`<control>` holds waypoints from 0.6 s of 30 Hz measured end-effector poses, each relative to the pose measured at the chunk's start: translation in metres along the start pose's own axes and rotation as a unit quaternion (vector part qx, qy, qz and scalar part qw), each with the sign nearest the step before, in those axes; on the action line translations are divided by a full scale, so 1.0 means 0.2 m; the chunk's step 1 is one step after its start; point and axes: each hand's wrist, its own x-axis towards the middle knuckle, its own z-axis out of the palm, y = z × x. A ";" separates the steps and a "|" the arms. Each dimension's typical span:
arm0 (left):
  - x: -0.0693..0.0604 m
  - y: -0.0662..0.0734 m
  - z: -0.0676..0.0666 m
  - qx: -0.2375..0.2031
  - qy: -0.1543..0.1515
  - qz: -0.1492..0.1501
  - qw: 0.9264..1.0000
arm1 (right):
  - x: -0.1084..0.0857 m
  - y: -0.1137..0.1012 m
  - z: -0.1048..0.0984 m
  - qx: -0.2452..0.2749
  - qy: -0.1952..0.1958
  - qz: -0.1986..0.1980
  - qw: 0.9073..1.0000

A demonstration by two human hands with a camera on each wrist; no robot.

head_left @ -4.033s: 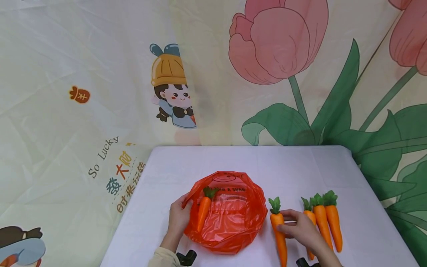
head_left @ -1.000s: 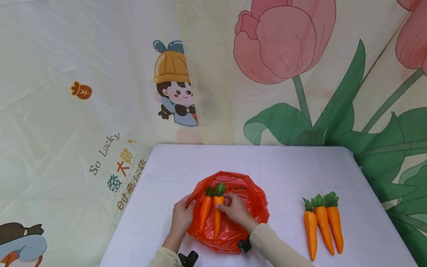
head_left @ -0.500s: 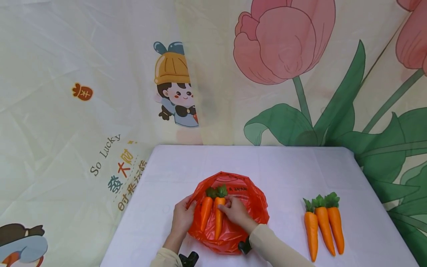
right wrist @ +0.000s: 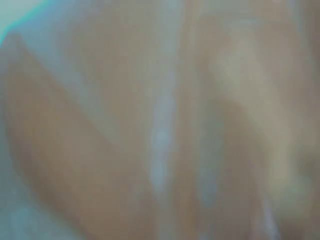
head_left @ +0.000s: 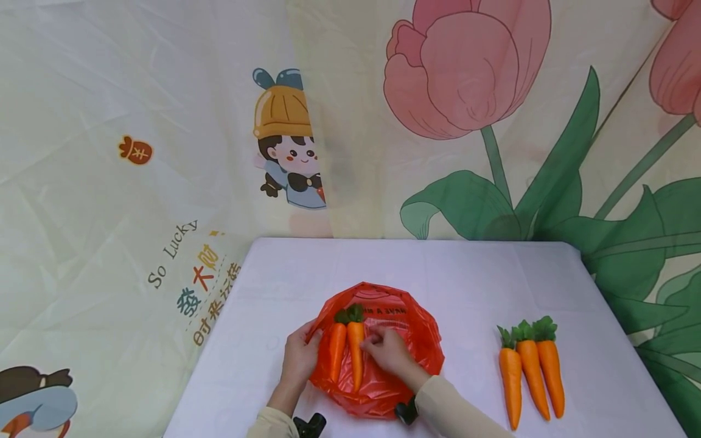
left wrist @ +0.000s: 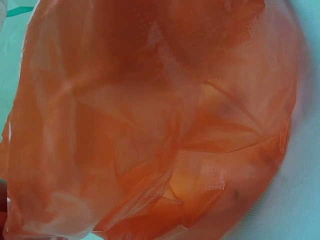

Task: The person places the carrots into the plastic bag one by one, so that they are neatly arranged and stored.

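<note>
A red plastic bag (head_left: 405, 365) lies wide-mouthed on the white table, with two orange carrots (head_left: 338, 350) (head_left: 356, 353) side by side inside, green tops away from the person. My left hand (head_left: 298, 359) grips the bag's left rim between thumb and fingers. Over the bag's inside, my right hand (head_left: 391, 353) has loosely bent fingers, their tips at the right side of the right-hand carrot and not wrapped round it. The left wrist view is filled by the bag (left wrist: 140, 110), with a bit of finger at its lower left edge. Blur hides detail in the right wrist view.
Three more carrots (head_left: 511, 386) (head_left: 531, 374) (head_left: 550, 374) lie close together on the right of the white table (head_left: 296, 274). Behind the table hangs a printed cloth (head_left: 350, 121) with tulips and a cartoon figure.
A second carrot has gone from the right-hand group's side into the bag. Since half a second ago it has shifted slightly left against the first, and my right fingers have come off it.
</note>
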 end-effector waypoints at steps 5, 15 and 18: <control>-0.01 0.00 0.00 0.000 0.003 -0.001 1.000 | -0.07 -0.02 -0.04 -0.018 0.003 -0.013 1.000; 0.00 0.00 -0.02 0.013 0.007 0.025 1.000 | -0.27 -0.15 -0.23 -0.154 0.033 -0.119 0.980; 0.01 0.00 -0.02 0.016 0.007 0.028 0.999 | -0.32 -0.16 -0.28 -0.191 0.061 -0.152 0.968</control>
